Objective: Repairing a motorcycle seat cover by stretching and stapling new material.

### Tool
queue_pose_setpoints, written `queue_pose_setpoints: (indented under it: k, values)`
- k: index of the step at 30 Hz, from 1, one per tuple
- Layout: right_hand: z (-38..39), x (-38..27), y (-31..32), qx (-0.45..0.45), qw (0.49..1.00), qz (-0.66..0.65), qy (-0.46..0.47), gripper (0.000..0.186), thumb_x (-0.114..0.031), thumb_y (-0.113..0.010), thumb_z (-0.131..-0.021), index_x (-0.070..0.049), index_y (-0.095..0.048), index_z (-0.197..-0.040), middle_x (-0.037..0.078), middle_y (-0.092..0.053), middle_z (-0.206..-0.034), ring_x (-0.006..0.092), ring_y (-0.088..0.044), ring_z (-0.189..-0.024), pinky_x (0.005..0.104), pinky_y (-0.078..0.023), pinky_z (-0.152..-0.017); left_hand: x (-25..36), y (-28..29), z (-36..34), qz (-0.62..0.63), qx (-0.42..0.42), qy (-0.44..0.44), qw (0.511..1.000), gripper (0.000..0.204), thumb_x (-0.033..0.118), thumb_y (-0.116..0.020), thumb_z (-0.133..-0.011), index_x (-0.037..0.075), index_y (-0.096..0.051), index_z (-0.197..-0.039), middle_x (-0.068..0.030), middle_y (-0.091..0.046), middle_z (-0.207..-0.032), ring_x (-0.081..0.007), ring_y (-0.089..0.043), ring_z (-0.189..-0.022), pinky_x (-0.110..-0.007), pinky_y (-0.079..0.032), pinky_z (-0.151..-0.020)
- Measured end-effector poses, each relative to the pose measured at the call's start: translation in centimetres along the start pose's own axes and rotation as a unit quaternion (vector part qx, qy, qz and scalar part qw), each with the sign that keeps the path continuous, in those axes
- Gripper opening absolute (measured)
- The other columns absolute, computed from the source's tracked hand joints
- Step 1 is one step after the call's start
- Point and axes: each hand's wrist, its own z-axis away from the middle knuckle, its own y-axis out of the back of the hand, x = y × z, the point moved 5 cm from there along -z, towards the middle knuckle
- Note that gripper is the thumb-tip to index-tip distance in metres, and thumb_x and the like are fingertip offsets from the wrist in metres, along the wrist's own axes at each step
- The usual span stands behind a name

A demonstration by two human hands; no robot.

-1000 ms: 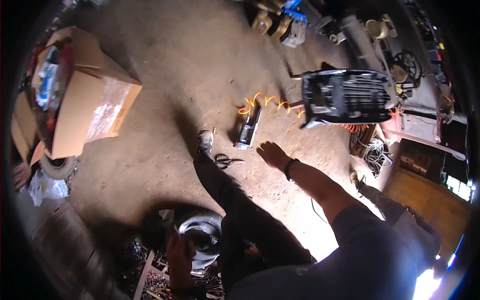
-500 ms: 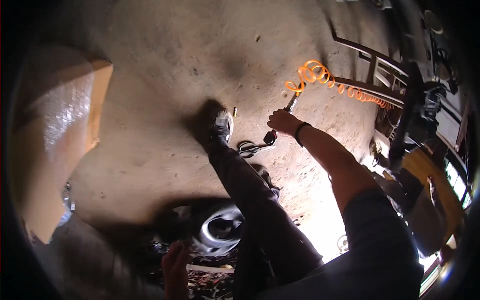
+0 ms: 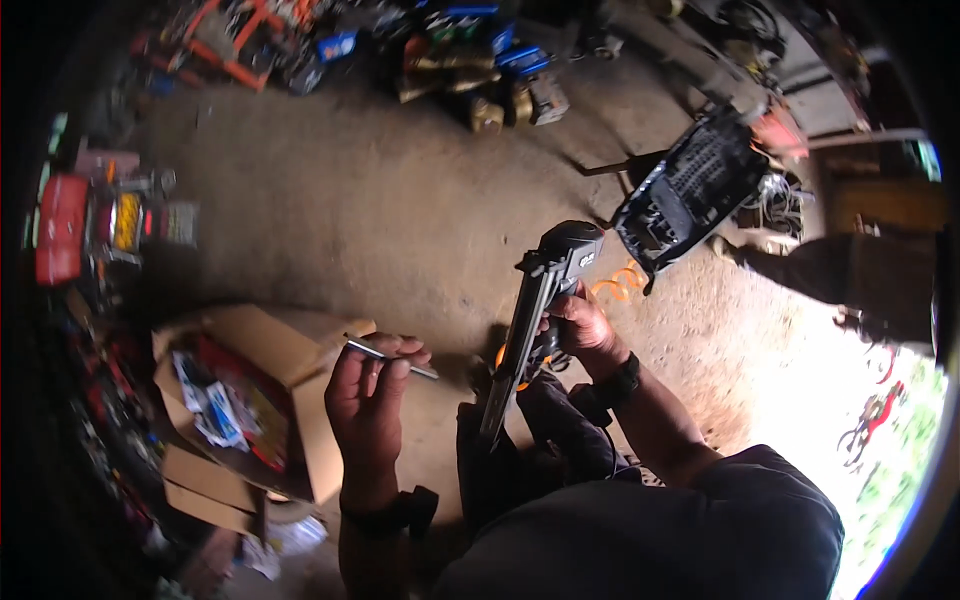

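Observation:
My right hand (image 3: 582, 322) grips the handle of a black nail gun (image 3: 575, 248), held in front of my body. Its long, straight silvery magazine (image 3: 512, 375) slants down toward my legs. An orange coiled air hose (image 3: 622, 284) shows beyond my right hand; where it joins the tool is hidden. To the left, my left hand (image 3: 372, 390) is raised with a thin silvery strip (image 3: 390, 358) pinched between thumb and fingers. The strip looks like a stick of nails or staples, too small to tell which. A gap separates it from the nail gun.
An open cardboard box (image 3: 318, 420) with packets inside stands left of my left hand. A black plastic panel (image 3: 685, 195) leans at the far right, near a person's dark-clothed leg (image 3: 810, 270). Blue boxes (image 3: 525, 58) and clutter line the far side. Red machinery (image 3: 62, 230) stands at far left.
My right hand, earlier reaching low near the hose fitting, now holds the nail gun close. My left hand has risen with the strip. The view has swung, bringing the open box and panel in.

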Motion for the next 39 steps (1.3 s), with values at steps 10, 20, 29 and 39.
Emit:
queue_pose_setpoints:
  k: [10,20,29,39]
  values:
    - [-3.7,-8.2,-6.8,0.019,0.967,-0.222,0.124,0.017,-0.019,-0.071,-0.096,-0.004,-0.065,-0.092,0.008,-0.065,-0.081,0.0231,-0.066,-0.072,0.0394,-0.060,-0.070,11.0,-13.5,-10.1,-0.171,-0.246,-0.202,0.932,0.032,-0.008,-0.080,-0.100,-0.005,-0.072,-0.131,-0.0054,-0.075,-0.110,-0.0110,-0.072,-0.100,-0.028,-0.062,-0.086]
    - [-4.5,-7.3,-7.9,0.132,0.916,-0.313,0.213,0.014,-0.020,-0.068,-0.098,-0.007,-0.064,-0.095,0.004,-0.063,-0.083,0.0183,-0.063,-0.072,0.0355,-0.056,-0.070,11.4,-19.1,-15.8,-0.334,-0.419,-0.263,0.803,0.026,0.006,-0.090,-0.095,-0.002,-0.078,-0.117,-0.0039,-0.070,-0.086,-0.0123,-0.066,-0.076,-0.030,-0.055,-0.071]
    - [-4.4,-4.4,-6.2,0.212,0.872,-0.385,0.216,0.017,-0.025,-0.070,-0.099,-0.009,-0.064,-0.095,0.002,-0.063,-0.085,0.0169,-0.064,-0.075,0.0344,-0.057,-0.072,9.0,-21.8,-14.7,-0.491,-0.478,-0.366,0.630,0.038,0.020,-0.092,-0.093,0.000,-0.080,-0.123,-0.0107,-0.067,-0.078,-0.0246,-0.068,-0.067,-0.040,-0.054,-0.063]
    - [-4.0,-1.6,-3.4,0.210,0.886,-0.372,0.182,0.016,-0.025,-0.069,-0.096,-0.009,-0.067,-0.094,0.002,-0.064,-0.078,0.0160,-0.063,-0.068,0.0346,-0.058,-0.066,7.4,-21.9,-16.2,-0.457,-0.582,-0.296,0.605,0.140,0.033,-0.107,-0.065,0.008,-0.028,-0.178,-0.0222,-0.051,-0.164,-0.0442,-0.056,-0.145,-0.050,-0.049,-0.121]
